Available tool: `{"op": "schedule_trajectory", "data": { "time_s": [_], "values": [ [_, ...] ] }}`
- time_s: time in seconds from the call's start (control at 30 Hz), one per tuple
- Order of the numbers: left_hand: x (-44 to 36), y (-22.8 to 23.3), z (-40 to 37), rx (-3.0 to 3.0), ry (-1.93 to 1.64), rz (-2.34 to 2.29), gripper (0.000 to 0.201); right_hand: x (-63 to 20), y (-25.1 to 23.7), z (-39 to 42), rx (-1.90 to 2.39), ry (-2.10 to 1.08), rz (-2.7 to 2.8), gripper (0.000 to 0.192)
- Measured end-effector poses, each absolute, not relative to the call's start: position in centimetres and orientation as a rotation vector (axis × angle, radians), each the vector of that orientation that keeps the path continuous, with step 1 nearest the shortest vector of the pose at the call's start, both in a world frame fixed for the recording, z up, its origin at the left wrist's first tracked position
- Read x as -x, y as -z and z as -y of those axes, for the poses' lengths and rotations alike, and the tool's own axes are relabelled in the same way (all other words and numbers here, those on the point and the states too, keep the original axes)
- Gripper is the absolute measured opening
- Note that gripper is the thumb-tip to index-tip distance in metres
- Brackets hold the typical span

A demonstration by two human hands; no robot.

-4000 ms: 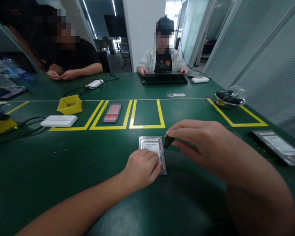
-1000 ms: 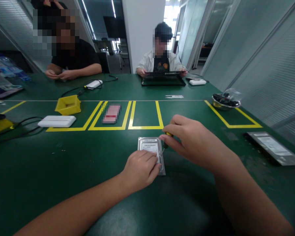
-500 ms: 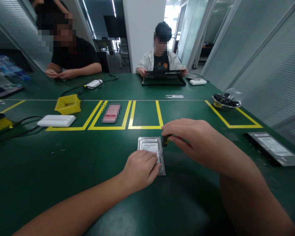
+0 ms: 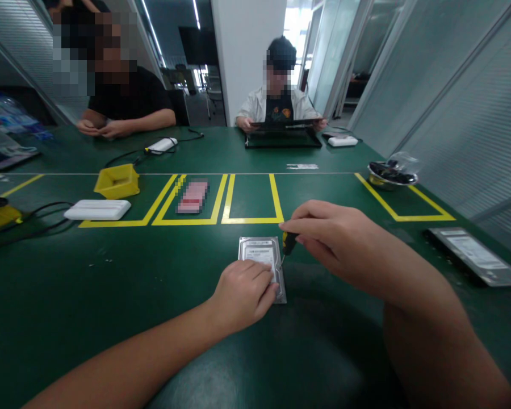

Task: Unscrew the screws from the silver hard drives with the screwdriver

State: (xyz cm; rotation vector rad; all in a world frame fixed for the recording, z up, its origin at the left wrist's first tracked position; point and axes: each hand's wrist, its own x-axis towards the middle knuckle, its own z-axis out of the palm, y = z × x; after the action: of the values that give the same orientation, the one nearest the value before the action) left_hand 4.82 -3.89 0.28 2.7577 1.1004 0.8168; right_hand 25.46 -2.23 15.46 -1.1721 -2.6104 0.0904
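On the desk (image 4: 111,284), the left hand (image 4: 242,295) presses flat, fingers spread, on a drive (image 4: 259,253). At its 3 o'clock edge, the right hand (image 4: 327,238) keeps a closed grip on a screwdriver (image 4: 288,243), tip down.

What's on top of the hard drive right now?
The left hand rests on the hard drive, covering its near half. The right hand sets a screwdriver at its right edge. The label's far part shows; the rest is hidden.

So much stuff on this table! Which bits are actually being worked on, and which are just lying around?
In use:
hard drive, pressed down by the left hand
screwdriver, gripped in the right hand

Lying about:
yellow bin
white box
metal bowl
second drive
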Motion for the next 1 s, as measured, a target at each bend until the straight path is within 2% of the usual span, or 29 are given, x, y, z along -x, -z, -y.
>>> {"op": "schedule_trajectory", "data": {
  "time_s": [0.53, 1.0],
  "values": [
    [-4.8, -0.4, 4.0, -2.760, -0.780, -1.106, 0.023, -25.4, -15.3, 2.2, 1.323, 0.049, 2.615, 0.015],
    [-4.8, -0.5, 4.0, -2.760, -0.767, -1.113, 0.023, -24.0, -15.1, 1.9, 1.539, 0.284, 2.603, 0.039]
  ]
}}
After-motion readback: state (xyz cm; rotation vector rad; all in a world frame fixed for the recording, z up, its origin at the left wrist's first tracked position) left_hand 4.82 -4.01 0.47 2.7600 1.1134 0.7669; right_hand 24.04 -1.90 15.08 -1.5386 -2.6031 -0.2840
